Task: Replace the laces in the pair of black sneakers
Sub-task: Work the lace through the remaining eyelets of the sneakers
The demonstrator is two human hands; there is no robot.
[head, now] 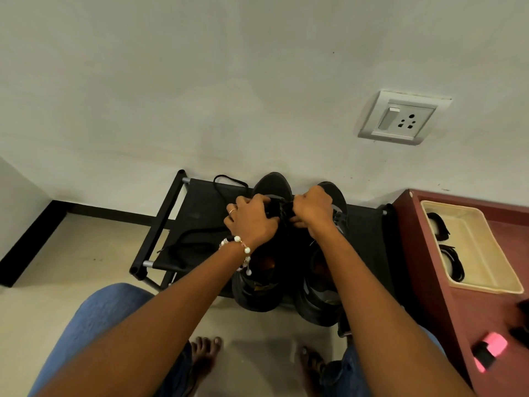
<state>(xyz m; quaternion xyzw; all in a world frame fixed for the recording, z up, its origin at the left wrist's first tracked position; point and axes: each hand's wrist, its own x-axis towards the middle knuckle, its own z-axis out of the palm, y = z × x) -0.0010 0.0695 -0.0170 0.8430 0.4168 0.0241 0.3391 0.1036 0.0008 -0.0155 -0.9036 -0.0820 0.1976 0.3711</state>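
So both black lace-up sneakers, the left one and the right one, sat on a low black fabric shoe rack at the middle of the frame. My left hand and right hand were curled over the left sneaker, pinching its black lace. A loose black lace lay at the rack's upper left, and a cream plastic tray sat far right.

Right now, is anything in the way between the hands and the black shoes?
No, nothing visible. Both hands are already on the left sneaker on the black rack: the left hand and right hand meet over its lace area, fingers curled on something black there. The right sneaker sits beside it, uncovered.
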